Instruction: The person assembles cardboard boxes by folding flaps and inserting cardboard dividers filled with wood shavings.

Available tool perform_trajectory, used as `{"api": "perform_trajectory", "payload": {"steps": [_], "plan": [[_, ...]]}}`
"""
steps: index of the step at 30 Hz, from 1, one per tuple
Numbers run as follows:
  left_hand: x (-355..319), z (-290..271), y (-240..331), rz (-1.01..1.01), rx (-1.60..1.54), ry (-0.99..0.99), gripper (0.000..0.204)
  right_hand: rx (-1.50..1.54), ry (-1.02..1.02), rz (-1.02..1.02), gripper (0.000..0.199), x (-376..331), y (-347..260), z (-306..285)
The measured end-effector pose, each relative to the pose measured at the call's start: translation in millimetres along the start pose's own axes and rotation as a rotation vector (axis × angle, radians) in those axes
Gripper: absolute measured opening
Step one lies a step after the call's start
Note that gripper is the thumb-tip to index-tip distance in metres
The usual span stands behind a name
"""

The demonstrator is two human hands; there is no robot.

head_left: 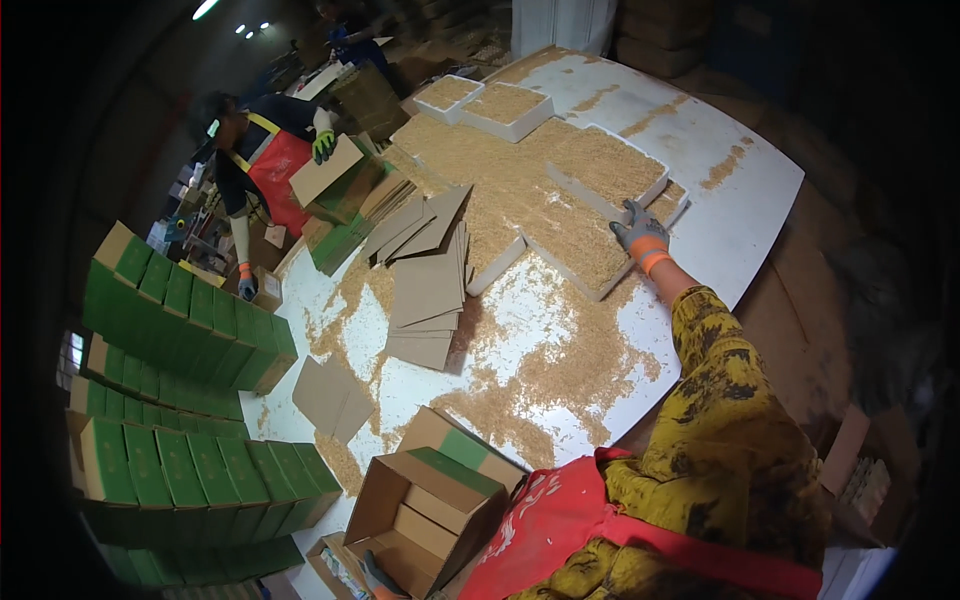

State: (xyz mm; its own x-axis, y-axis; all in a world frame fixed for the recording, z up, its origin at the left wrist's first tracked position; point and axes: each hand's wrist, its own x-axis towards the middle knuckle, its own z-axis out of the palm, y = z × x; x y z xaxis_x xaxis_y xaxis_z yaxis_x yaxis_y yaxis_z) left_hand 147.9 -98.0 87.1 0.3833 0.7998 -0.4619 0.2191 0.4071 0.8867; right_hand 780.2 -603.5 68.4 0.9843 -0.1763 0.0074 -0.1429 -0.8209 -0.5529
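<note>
Reaching out over the white table (740, 215), the right hand (638, 232), in a grey glove with an orange cuff, is laid flat on the loose tan husk in a shallow white tray (575, 268). That tray is set at the far side of the table, touching a second filled tray (610, 165) behind it, with husk spilled all around both. The tray is judged to be light but thin-walled, so some flex is to be expected when it is lifted full; the husk is loose and dry and would be shed at any tilt. A hold at the two opposite rims, kept level, is judged safest, since a grip on one edge alone would likely bend the wall.

The fingers of the right hand are spread and nearly straight, pressed on the husk near the tray's far corner; nothing is gripped. The left hand (380, 580) is seen only in part at the lower edge, beside an open cardboard box (425, 510); whether it is closed on anything cannot be told.

A fanned stack of flat cardboard sheets (425, 275) is lying left of the tray, and rows of green boxes (190, 320) are stacked at the left
</note>
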Motion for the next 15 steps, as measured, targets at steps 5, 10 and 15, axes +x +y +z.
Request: {"api": "perform_trajectory", "payload": {"steps": [5, 10, 15], "plan": [[1, -17, -3, 0.022, 0.03, 0.018, 0.042, -0.116, 0.001, -0.083, 0.054, 25, 8, 18], [29, -53, -35, 0.157, -0.028, 0.097, 0.042, -0.221, -0.037, -0.28, 0.044, 14, 3, 11], [-19, -16, -7, 0.321, 0.2, 0.085, 0.043, -0.11, -0.074, -0.392, 0.039, -86, 8, 7]]}}
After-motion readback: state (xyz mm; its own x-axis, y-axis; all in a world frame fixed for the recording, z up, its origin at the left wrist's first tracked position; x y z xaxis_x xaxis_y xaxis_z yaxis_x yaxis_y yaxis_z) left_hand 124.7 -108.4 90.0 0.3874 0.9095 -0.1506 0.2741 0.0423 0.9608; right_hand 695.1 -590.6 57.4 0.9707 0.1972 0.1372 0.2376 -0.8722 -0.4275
